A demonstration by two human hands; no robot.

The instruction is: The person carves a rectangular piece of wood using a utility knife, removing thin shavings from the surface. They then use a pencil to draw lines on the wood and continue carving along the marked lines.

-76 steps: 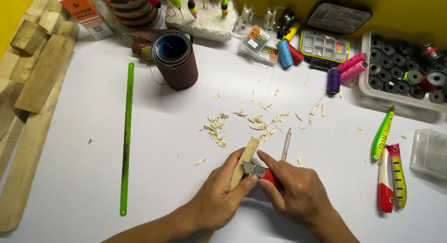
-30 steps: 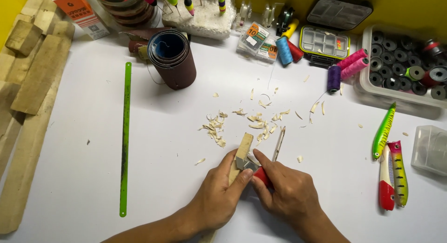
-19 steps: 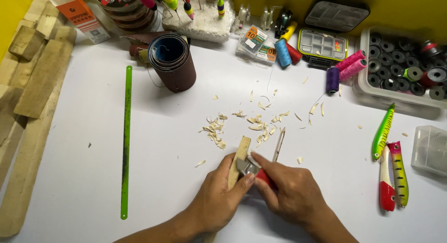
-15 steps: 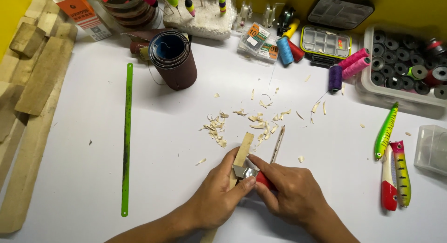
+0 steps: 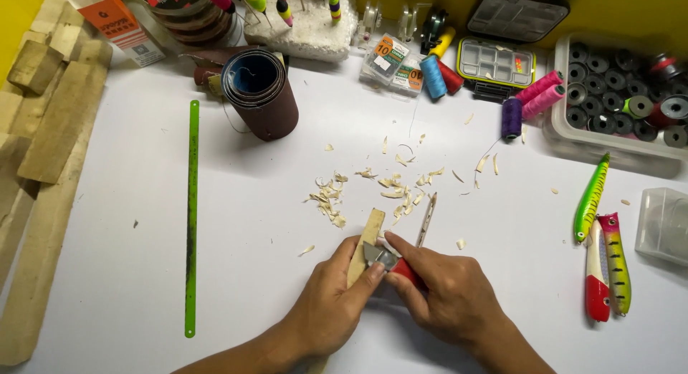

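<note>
My left hand (image 5: 331,302) grips a narrow pale wooden stick (image 5: 365,238) that points away from me over the white table (image 5: 129,288). My right hand (image 5: 448,296) holds a red-handled knife (image 5: 390,263), its short grey blade lying against the side of the stick where my left thumb presses on it. Several pale wood shavings (image 5: 390,188) lie scattered just beyond the stick. A pencil (image 5: 426,220) rests beside my right fingers.
A green hacksaw blade (image 5: 191,216) lies at the left. A roll of sandpaper (image 5: 261,94) stands further back. Wooden blocks (image 5: 50,123) line the left edge. Fishing lures (image 5: 600,245), thread spools (image 5: 532,98), a bobbin tray (image 5: 616,109) and small tackle boxes (image 5: 494,62) sit right and back.
Both hands stayed at the stick with the knife, shifting only slightly along it. The view drifted a little; nothing else on the table moved.
</note>
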